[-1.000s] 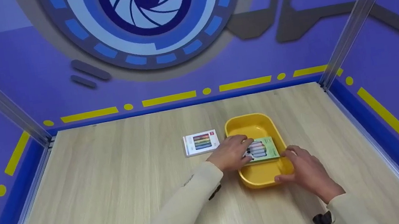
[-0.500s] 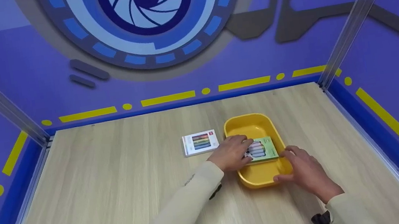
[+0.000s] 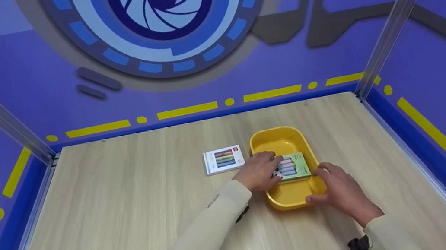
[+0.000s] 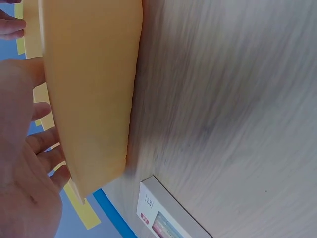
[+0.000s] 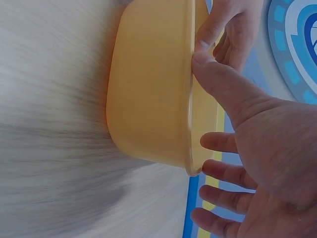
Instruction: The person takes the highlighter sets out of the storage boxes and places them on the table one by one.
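A yellow plastic basket (image 3: 288, 198) stands on the table. A flat green box (image 3: 295, 166), printed with a row of coloured sticks, lies across its inside. My left hand (image 3: 258, 171) reaches over the left rim and grips the box's left end between thumb and fingers; the fingertips are partly hidden. At the right rim is my right hand (image 3: 342, 189), its thumb touching the rim and its fingers spread loosely near the box's right corner. In the right wrist view these fingers (image 5: 225, 201) look relaxed and apart.
A white flat box (image 3: 223, 159) with a colourful stick picture lies on the table, left of the basket and close to my left hand. The wooden table (image 3: 131, 216) is bounded by purple-blue panels (image 3: 183, 93) at the back and sides.
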`<state>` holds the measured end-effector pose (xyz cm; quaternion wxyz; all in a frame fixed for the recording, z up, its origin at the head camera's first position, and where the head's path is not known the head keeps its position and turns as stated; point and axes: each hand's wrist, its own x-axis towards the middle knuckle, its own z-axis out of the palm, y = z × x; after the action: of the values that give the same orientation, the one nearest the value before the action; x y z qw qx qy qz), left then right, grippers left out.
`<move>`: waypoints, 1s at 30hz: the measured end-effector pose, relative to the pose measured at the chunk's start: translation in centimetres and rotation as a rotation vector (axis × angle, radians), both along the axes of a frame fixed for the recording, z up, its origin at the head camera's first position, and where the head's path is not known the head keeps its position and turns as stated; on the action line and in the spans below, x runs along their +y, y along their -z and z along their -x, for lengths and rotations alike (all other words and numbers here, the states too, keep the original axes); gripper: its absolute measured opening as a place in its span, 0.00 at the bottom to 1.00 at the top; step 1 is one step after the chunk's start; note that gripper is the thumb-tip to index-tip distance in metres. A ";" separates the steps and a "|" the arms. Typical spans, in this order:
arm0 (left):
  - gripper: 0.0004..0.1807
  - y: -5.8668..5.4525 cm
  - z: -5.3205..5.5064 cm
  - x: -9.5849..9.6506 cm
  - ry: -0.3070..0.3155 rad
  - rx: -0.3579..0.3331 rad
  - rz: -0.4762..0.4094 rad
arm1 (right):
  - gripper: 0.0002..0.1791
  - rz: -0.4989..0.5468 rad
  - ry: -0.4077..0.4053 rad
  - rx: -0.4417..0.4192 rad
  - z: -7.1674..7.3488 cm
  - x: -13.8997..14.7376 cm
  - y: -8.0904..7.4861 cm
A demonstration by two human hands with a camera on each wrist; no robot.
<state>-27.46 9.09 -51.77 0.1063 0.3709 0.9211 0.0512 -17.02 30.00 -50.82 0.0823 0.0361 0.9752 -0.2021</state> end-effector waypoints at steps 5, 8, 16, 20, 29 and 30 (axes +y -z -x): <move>0.33 0.4 0.1 0.2 0.011 0.015 0.003 | 0.45 -0.015 -0.013 0.012 -0.1 0.1 0.0; 0.33 0.6 0.1 0.3 0.008 0.010 -0.002 | 0.45 -0.017 -0.012 0.012 -0.1 0.1 0.1; 0.33 0.7 0.1 0.4 -0.006 -0.007 0.003 | 0.47 -0.003 -0.012 -0.001 0.0 -0.1 0.0; 0.33 0.6 0.2 0.5 -0.007 -0.010 0.003 | 0.45 -0.002 -0.001 -0.008 -0.1 -0.1 -0.1; 0.33 0.5 0.2 0.5 -0.021 -0.030 0.002 | 0.43 -0.004 0.000 -0.020 0.0 -0.3 -0.2; 0.33 0.5 0.2 0.5 -0.024 -0.029 0.005 | 0.43 -0.005 -0.001 -0.017 -0.1 -0.3 -0.2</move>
<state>-27.70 9.63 -52.29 0.1200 0.3589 0.9240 0.0556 -16.97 29.72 -50.61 0.0905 0.0375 0.9750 -0.1993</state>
